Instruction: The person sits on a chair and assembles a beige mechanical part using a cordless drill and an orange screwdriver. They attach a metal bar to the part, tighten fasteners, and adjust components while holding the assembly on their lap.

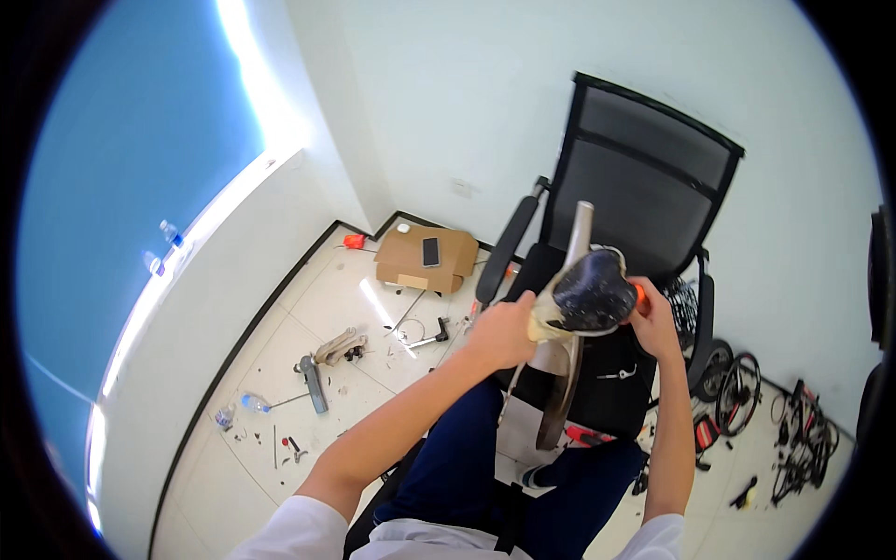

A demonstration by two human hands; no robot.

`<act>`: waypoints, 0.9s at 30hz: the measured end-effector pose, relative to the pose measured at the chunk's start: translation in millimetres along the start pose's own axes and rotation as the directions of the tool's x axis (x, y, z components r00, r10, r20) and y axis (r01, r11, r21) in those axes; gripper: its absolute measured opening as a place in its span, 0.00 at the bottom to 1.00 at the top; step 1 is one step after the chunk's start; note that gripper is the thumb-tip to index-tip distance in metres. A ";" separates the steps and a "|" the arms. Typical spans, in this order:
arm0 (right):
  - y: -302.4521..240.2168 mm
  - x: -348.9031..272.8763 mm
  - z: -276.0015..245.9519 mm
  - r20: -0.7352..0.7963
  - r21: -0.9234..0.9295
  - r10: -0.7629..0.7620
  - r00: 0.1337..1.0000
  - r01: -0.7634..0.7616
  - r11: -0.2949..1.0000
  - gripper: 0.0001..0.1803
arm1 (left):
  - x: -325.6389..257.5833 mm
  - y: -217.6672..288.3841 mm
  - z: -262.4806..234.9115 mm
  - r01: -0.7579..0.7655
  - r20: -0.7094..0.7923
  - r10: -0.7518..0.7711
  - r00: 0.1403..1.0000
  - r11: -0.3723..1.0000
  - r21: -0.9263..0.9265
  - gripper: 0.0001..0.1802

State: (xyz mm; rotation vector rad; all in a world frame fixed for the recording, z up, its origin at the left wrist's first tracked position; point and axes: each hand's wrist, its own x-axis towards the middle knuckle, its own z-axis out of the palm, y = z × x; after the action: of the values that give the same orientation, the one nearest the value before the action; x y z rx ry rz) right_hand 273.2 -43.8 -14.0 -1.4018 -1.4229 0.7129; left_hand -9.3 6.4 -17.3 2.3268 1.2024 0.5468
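Note:
A worn black bicycle saddle (pixel 594 291) with pale yellowish padding along its edge is raised above my lap. My left hand (pixel 504 331) is closed on the saddle's padded left side. At the saddle's right side, my right hand (pixel 655 320) is closed around a small orange thing, perhaps a tool handle; its other end is hidden. A long silver-grey piece (pixel 580 231) sticks up behind the saddle, and a curved grey part (pixel 560 401) continues below it. How these parts join the saddle is hidden.
A black office chair (pixel 644 154) faces me, with a wrench (pixel 616 373) on its seat. A phone (pixel 430 252) lies on a cardboard box (pixel 397 266). Loose metal parts (pixel 313 383) and a bottle (pixel 254 402) are on the left floor; wheels (pixel 738 394) and bike parts (pixel 805 439) are at right.

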 end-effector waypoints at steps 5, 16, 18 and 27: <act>4.7 -0.6 -11.7 -0.033 -0.353 -0.206 0.978 0.181 0.918 0.25 | -3.9 16.1 7.9 0.036 0.056 -0.035 0.998 0.999 -0.016 0.23; 112.8 -45.4 -88.7 -0.557 0.326 0.254 0.791 -0.073 0.942 0.18 | -11.7 -1.0 40.0 -0.124 -0.125 0.114 0.986 0.990 -0.072 0.44; 110.4 -75.3 -60.0 -0.649 0.600 0.402 0.646 0.109 0.793 0.16 | -23.4 -1.1 21.9 -0.021 -0.046 0.016 0.999 0.992 -0.125 0.38; 111.0 -174.2 30.5 -0.157 0.723 0.768 0.621 -0.457 0.518 0.18 | 0.8 64.8 40.5 -0.169 -0.088 0.164 0.983 0.984 -0.049 0.25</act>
State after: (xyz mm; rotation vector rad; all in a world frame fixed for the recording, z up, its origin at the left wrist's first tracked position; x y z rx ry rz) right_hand 263.7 -186.6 -166.0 -1.3884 -0.1564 1.0988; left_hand 54.9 -34.8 -13.6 2.3907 1.0200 0.7327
